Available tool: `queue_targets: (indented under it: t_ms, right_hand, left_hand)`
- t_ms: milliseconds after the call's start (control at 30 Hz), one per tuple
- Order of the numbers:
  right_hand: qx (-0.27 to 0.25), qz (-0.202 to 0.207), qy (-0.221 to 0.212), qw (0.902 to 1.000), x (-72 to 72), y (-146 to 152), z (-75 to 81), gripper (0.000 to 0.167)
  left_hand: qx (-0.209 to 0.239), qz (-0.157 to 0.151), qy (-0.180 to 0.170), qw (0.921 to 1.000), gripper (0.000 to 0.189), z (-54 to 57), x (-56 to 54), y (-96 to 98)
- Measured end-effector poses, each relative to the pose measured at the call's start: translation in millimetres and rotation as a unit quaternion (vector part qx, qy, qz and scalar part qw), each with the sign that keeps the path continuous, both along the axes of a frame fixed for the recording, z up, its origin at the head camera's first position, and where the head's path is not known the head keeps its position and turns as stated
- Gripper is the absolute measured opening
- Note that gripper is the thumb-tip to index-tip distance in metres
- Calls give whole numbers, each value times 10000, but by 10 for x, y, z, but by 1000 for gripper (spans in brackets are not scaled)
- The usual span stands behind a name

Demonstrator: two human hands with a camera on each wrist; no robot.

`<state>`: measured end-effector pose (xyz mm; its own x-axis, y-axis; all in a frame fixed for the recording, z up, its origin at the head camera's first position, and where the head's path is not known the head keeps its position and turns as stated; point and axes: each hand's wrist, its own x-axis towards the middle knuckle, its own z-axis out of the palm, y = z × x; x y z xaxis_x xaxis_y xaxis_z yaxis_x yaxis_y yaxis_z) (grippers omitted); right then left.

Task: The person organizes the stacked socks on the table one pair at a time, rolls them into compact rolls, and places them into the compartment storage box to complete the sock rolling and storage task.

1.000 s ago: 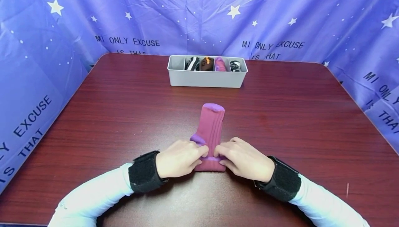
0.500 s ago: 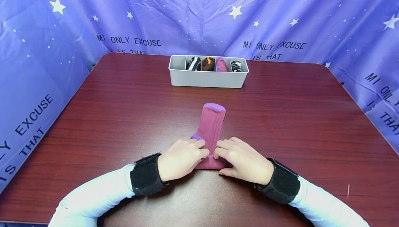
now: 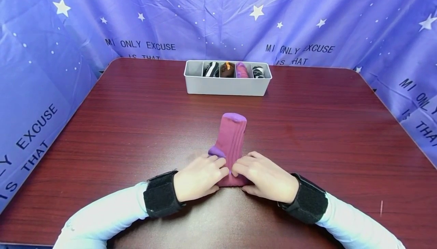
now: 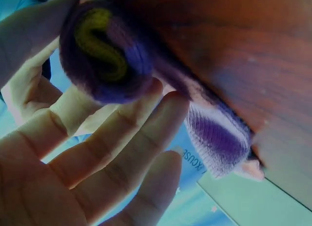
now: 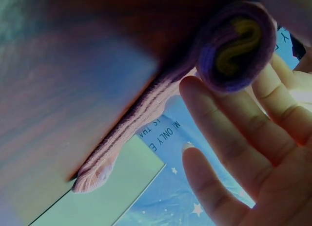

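A ribbed dark-pink sock [image 3: 231,139] with a purple toe and heel lies lengthwise on the table, its near end rolled up. My left hand [image 3: 199,177] grips the left end of the roll, fingers over the top and thumb on the near side. At the right end, my right hand [image 3: 268,177] holds the roll the same way. The left wrist view shows the coiled end [image 4: 105,55] with a yellow layer inside, between thumb and fingers. A similar spiral [image 5: 239,48] shows by the right fingers in the right wrist view, and the flat part stretches away from it.
A light-grey divided box [image 3: 227,85] stands at the back of the table [image 3: 324,127]. Several of its compartments hold rolled socks: black-and-white, brown [image 3: 227,70], pink [image 3: 242,70] and black-patterned. The leftmost compartment [image 3: 194,68] holds nothing. A purple star-print curtain hangs behind.
Both hands have shifted their fingers from pinching at the purple band to lying over the roll, covering more of it. The flat part of the sock and the box have stayed in place.
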<state>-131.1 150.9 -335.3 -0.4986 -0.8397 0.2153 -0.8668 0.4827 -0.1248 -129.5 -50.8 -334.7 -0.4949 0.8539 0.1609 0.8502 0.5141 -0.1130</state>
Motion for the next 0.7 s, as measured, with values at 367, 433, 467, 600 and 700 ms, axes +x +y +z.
queue_targets:
  t_ms: [367, 433, 467, 600, 700]
  right_hand:
    - [-293, 180, 151, 9993, 0, 13, -2, 23]
    - [-289, 212, 100, 9993, 4, 19, 11, 23]
    - [-279, 201, 81, 9994, 5, 21, 17, 23]
    - [-234, 77, 90, 9997, -4, 27, 31, 21]
    - [-58, -29, 157, 9999, -10, 23, 17, 16]
  left_hand:
    - [266, -41, -765, 9967, 8, 17, -96, -44]
    - [241, -17, -1111, 9935, 9, 35, -120, -56]
    - [259, 1, -1309, 9911, 9, 43, -132, -59]
    - [416, 155, -2084, 9770, 11, 73, -166, -66]
    - [513, 276, -2514, 9661, 11, 73, -184, -70]
